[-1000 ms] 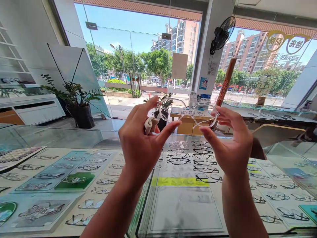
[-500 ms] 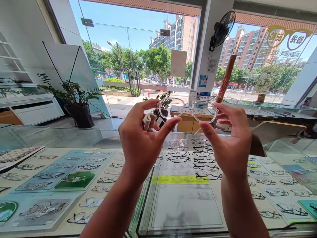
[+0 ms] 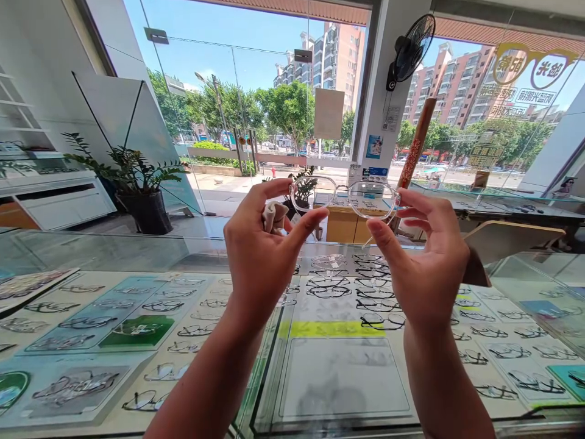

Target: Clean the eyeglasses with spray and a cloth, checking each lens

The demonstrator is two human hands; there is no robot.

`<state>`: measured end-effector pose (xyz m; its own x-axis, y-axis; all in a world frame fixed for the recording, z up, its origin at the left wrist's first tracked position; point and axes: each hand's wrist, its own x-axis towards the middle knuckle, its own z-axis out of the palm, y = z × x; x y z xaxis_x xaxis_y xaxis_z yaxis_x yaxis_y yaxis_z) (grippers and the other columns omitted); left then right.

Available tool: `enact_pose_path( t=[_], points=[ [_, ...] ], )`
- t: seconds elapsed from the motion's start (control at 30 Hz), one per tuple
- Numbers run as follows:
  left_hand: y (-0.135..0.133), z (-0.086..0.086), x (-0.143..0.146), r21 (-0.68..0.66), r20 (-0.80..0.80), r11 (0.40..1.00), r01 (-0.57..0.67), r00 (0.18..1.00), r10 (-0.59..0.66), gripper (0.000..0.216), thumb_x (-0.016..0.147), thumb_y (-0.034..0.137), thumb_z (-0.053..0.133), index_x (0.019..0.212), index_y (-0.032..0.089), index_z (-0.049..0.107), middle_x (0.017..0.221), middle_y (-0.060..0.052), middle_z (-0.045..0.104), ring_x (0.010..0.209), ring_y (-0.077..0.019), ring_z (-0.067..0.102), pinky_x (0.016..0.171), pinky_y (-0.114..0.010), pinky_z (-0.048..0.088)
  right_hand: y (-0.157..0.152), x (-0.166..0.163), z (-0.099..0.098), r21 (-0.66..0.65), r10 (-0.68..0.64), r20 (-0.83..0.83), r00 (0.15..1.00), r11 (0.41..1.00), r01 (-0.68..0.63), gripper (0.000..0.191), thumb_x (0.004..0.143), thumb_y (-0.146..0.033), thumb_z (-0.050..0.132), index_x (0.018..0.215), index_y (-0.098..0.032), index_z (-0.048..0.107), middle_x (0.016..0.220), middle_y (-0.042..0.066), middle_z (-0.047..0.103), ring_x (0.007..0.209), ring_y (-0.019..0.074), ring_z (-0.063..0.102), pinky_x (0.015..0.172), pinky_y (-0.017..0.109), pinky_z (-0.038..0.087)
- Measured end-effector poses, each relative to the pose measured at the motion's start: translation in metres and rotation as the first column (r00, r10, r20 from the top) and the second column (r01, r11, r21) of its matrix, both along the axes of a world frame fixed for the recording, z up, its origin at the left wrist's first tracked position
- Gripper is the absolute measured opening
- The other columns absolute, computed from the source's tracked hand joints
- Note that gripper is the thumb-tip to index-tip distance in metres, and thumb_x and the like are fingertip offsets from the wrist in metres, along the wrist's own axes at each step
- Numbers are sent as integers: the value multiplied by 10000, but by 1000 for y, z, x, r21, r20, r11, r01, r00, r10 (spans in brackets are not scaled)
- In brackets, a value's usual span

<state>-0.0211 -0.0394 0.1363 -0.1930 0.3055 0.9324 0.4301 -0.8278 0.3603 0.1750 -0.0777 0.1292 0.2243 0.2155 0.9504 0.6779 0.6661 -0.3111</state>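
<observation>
A pair of clear-framed eyeglasses (image 3: 342,187) is held up in front of me above the glass display case, lenses facing me. My left hand (image 3: 269,244) grips its left end with the index finger at the outer rim and the thumb near the lower edge. A crumpled beige cloth (image 3: 275,216) is tucked in the curled fingers of that same hand. On the other side, my right hand (image 3: 420,244) holds the right end near the hinge, its thumb below the lens. One thin temple arm shows beneath the frame near the right thumb.
Beneath my arms is a glass display case (image 3: 342,378) with several rows of eyeglasses (image 3: 329,291). Potted plants (image 3: 144,207) stand beyond it. A wooden counter (image 3: 340,224) lies past the glasses, a wall fan (image 3: 412,52) hangs on the pillar, and glass doors face the street.
The eyeglasses have shifted slightly left and tilted a little, the right side sitting lower. Both hands keep their hold, and the camera view has moved slightly.
</observation>
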Motion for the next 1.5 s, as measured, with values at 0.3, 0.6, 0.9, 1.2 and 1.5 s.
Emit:
enact_pose_path(
  t=[0.3,0.6,0.9,1.2,1.5],
  points=[
    [5,2,2,-87,49,992,89,995,-85,461,780,488,922,1118,245,724,1030,-31,730,642,-90,543,531,-259,440,-1,1,0,-1,-34,32,999,999,34,431,958,-484,731,1325,-268,661,1218,93,697,1065,282,686,931,512,605],
    [3,4,2,-177,57,979,101,994,-93,516,732,536,941,1119,275,722,1055,-28,728,667,-109,554,577,-280,483,-1,1,0,19,-78,43,996,997,77,448,923,-455,770,1307,-257,653,1218,84,705,1045,270,694,893,495,605],
    [10,-3,1,-61,11,998,-7,1000,7,532,790,525,907,1201,264,693,1154,-53,710,795,-143,631,598,-276,503,2,2,-1,-28,-58,41,997,998,59,451,927,-424,734,1333,-264,623,1269,90,692,1091,283,698,885,499,605],
    [10,-4,1,66,-29,990,-122,992,124,538,780,474,928,1208,277,668,1148,-61,690,993,-225,656,782,-366,564,5,2,-3,-112,-7,27,1000,994,10,475,929,-419,721,1362,-262,603,1325,106,688,1129,282,705,893,490,610],
    [8,-3,3,61,-39,993,-100,994,102,513,803,456,914,1209,279,656,1162,-66,669,1067,-240,656,833,-380,572,7,1,-3,-127,9,-5,1000,992,-9,485,911,-430,743,1348,-267,611,1326,99,686,1145,283,697,901,491,605]
  ],
)
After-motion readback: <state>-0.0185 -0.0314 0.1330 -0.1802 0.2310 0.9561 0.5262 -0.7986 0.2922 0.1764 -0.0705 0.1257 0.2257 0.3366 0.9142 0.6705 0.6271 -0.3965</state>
